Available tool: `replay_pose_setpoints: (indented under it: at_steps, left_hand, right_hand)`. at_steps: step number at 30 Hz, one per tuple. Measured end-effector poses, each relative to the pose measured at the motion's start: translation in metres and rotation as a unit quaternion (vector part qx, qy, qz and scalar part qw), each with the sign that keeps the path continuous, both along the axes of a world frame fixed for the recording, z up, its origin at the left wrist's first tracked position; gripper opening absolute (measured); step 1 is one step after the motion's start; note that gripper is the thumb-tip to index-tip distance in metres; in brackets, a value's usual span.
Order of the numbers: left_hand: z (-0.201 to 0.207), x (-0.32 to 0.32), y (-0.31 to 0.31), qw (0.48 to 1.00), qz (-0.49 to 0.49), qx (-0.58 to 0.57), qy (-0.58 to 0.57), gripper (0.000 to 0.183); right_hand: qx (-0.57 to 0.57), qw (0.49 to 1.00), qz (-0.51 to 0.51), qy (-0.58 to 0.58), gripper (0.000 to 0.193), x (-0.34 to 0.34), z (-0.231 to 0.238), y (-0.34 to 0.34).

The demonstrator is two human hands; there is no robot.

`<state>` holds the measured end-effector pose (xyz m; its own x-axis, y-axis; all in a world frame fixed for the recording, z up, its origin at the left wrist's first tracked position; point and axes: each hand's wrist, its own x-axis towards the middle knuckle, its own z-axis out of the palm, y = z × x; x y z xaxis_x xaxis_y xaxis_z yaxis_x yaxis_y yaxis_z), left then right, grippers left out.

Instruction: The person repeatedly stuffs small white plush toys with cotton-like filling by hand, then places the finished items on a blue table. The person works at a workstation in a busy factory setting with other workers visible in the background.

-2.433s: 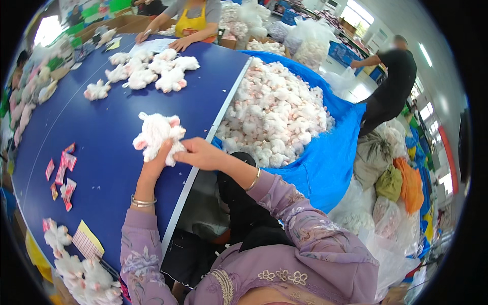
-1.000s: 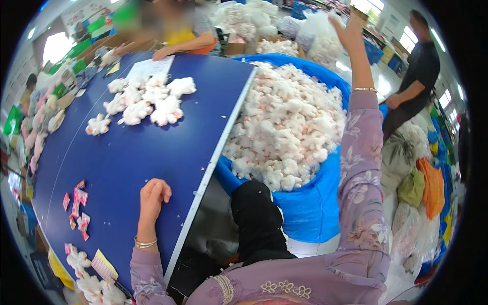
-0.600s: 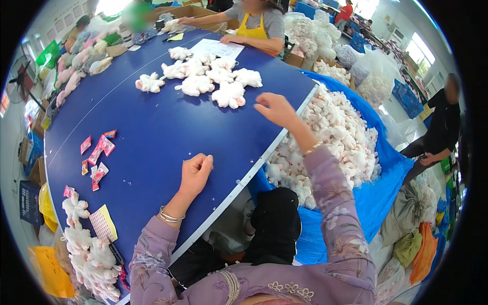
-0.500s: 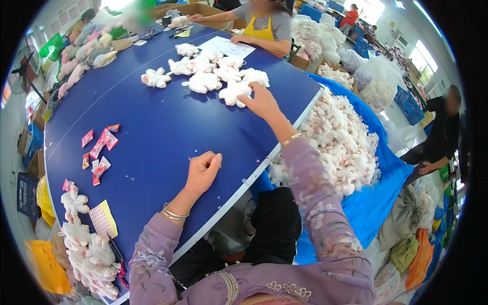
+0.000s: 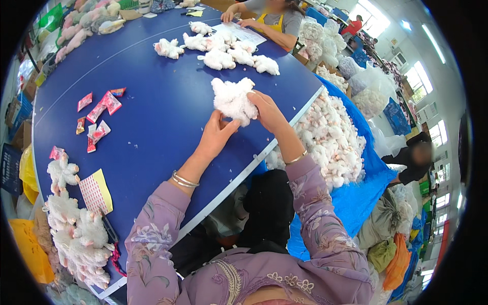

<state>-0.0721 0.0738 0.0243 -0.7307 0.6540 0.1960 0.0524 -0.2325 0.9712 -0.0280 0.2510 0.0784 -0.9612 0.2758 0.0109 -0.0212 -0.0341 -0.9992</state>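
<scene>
Between my two hands is a white plush toy (image 5: pixel 233 99), raised above the blue table. My right hand (image 5: pixel 268 111) grips its right side, thumb on the fluffy front. At its lower left edge, my left hand (image 5: pixel 217 133) has thumb and fingers around the plush. Beyond it lies a loose group of similar white plush toys (image 5: pixel 217 59). A further pile of white plush toys (image 5: pixel 76 236) rests at the table's left end, beside a yellow-edged sheet of small stickers (image 5: pixel 96 193).
The blue table (image 5: pixel 168 107) has a pale edge running past my right arm. Small red-and-pink packets (image 5: pixel 104 104) lie on its left. A blue sheet (image 5: pixel 373 147) holds a heap of white plush pieces (image 5: pixel 333 134) at right. A co-worker in a yellow apron (image 5: pixel 272 20) sits across, beside a paper sheet (image 5: pixel 243 33).
My right hand has drawn one plush toy from the group toward me. My left hand, closed before, has moved up and taken hold of it. The view has shifted slightly.
</scene>
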Motion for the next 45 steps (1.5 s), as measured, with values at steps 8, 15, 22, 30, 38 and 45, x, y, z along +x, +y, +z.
replay_pose_setpoints:
  at_steps: [8, 15, 22, 30, 38, 45]
  left_hand:
    - [-0.005, -0.002, -0.001, 0.96, -0.057, 0.139, -0.237, 0.041]
    - [-0.002, -0.004, -0.002, 0.938, -0.059, 0.183, -0.289, 0.04]
    - [0.0, -0.006, -0.002, 0.936, -0.109, 0.191, -0.274, 0.041]
    - [0.011, 0.001, -0.005, 0.937, -0.165, 0.183, -0.249, 0.043]
    - [0.001, 0.002, -0.003, 0.945, -0.14, 0.151, -0.255, 0.043]
    - [-0.011, -0.009, -0.004, 0.966, -0.101, 0.136, -0.193, 0.033]
  right_hand:
    - [0.197, 0.98, -0.032, 0.021, 0.03, 0.054, 0.001, -0.041]
    - [0.233, 0.964, -0.088, 0.092, 0.025, 0.075, 0.01, -0.058]
    - [0.26, 0.951, -0.122, 0.116, 0.018, 0.069, 0.001, -0.061]
    - [0.142, 0.98, -0.105, 0.093, 0.016, 0.066, 0.001, -0.06]
    - [0.267, 0.947, -0.166, 0.062, 0.019, 0.065, 0.0, -0.069]
    - [0.531, 0.837, -0.048, 0.128, 0.02, 0.085, 0.029, -0.062]
